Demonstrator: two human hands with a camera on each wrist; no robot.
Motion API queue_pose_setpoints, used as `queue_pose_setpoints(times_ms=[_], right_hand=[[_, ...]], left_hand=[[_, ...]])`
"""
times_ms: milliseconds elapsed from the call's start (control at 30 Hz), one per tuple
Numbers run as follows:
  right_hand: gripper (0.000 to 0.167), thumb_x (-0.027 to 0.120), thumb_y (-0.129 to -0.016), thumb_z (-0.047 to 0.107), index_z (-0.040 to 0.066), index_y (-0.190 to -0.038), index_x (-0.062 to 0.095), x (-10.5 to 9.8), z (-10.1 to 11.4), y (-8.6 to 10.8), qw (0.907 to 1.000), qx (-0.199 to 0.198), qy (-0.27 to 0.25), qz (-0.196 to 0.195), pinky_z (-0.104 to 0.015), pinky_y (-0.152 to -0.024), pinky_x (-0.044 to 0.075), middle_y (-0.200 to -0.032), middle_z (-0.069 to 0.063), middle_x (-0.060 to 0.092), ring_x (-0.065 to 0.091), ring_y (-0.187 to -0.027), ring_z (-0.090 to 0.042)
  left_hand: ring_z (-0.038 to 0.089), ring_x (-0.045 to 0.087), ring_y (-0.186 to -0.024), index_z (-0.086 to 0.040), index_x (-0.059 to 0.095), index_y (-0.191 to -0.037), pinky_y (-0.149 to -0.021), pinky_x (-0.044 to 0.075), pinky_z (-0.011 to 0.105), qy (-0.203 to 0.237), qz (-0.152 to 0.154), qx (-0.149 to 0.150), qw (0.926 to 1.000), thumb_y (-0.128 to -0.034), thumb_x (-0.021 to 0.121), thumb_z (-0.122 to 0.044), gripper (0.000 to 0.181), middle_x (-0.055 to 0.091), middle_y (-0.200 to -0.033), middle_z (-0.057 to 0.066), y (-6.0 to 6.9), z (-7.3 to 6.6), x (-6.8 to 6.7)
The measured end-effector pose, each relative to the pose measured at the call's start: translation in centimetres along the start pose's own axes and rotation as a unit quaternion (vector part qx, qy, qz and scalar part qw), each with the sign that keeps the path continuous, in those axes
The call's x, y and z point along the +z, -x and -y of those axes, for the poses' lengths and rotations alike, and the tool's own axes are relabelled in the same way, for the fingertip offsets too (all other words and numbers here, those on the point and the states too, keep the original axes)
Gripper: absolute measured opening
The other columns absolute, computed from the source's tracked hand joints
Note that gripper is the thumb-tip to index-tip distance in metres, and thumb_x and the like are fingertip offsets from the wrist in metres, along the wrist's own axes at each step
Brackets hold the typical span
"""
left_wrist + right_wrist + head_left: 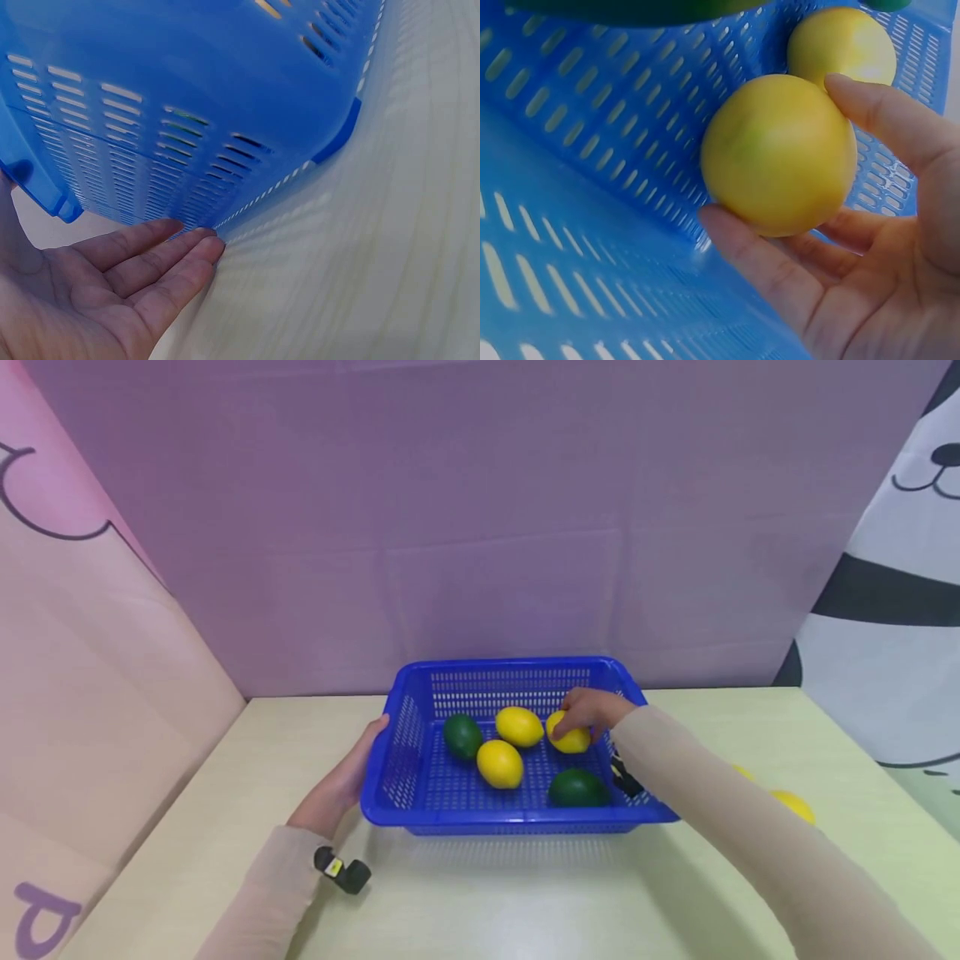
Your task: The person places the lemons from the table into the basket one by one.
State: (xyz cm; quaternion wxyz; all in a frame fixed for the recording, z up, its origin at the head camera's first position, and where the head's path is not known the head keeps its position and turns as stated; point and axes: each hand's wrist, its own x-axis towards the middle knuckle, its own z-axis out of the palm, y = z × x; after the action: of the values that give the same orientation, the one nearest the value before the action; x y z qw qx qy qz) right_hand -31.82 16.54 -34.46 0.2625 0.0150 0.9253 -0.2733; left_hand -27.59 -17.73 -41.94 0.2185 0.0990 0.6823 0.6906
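A blue slotted basket [517, 816] holds several yellow lemons and two dark green fruits. My right hand [592, 710] reaches inside at the right, its thumb and fingers round a lemon [780, 154]; the same lemon [572, 742] shows in the head view. Another lemon [519, 727] lies left of it, with a lemon [500, 765] nearer the front. One green fruit [462, 736] is at the left, the other [578, 788] at the front right. At the basket's left side, my left hand [352, 772] has its thumb on the rim; its fingers [161, 262] extend along the outer wall.
Two more yellow fruits, one of them [793, 806] plainly visible, lie on the light table [480, 910] right of the basket, partly behind the right sleeve [720, 802]. A purple cloth [495, 527] hangs behind the table, with printed cloths at both sides.
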Motion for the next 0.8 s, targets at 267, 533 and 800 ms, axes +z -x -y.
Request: queue_pose_setpoints(times_ms=[267,533,800], right_hand=[[0.068,0.07,-0.083,0.02,-0.006,-0.137,0.038,-0.09,-0.01,0.12,0.9999,0.0,0.009,-0.007,-0.047,-0.091,0.048,-0.137,-0.024,0.041,0.045,-0.12,-0.037],[0.065,0.071,-0.083,0.02,-0.004,-0.135,0.041,-0.3,-0.25,0.05,0.9998,-0.009,0.018,-0.008,-0.047,-0.089,0.049,-0.137,-0.023,0.042,0.046,-0.12,-0.036],[0.064,0.069,-0.085,0.021,-0.005,-0.136,0.04,-0.89,-0.28,0.43,0.9997,-0.016,0.016,0.005,-0.046,-0.087,0.051,-0.14,-0.024,0.038,0.044,-0.122,-0.038]], left_hand=[[0.033,0.049,-0.115,-0.005,0.012,-0.149,-0.094,0.042,0.042,-0.003,-0.001,0.004,1.0,-0.0945,0.013,-0.06,0.078,0.033,-0.14,0.032,-0.04,0.13,-0.03],[0.033,0.05,-0.114,-0.005,0.011,-0.15,-0.094,0.042,0.042,-0.004,0.002,0.001,1.0,-0.0939,0.014,-0.061,0.079,0.034,-0.14,0.032,-0.13,0.24,-0.07],[0.03,0.052,-0.111,-0.004,0.011,-0.149,-0.092,0.043,0.041,-0.002,0.012,0.008,0.9999,-0.0944,0.012,-0.06,0.078,0.034,-0.139,0.033,-0.11,0.21,-0.15]])
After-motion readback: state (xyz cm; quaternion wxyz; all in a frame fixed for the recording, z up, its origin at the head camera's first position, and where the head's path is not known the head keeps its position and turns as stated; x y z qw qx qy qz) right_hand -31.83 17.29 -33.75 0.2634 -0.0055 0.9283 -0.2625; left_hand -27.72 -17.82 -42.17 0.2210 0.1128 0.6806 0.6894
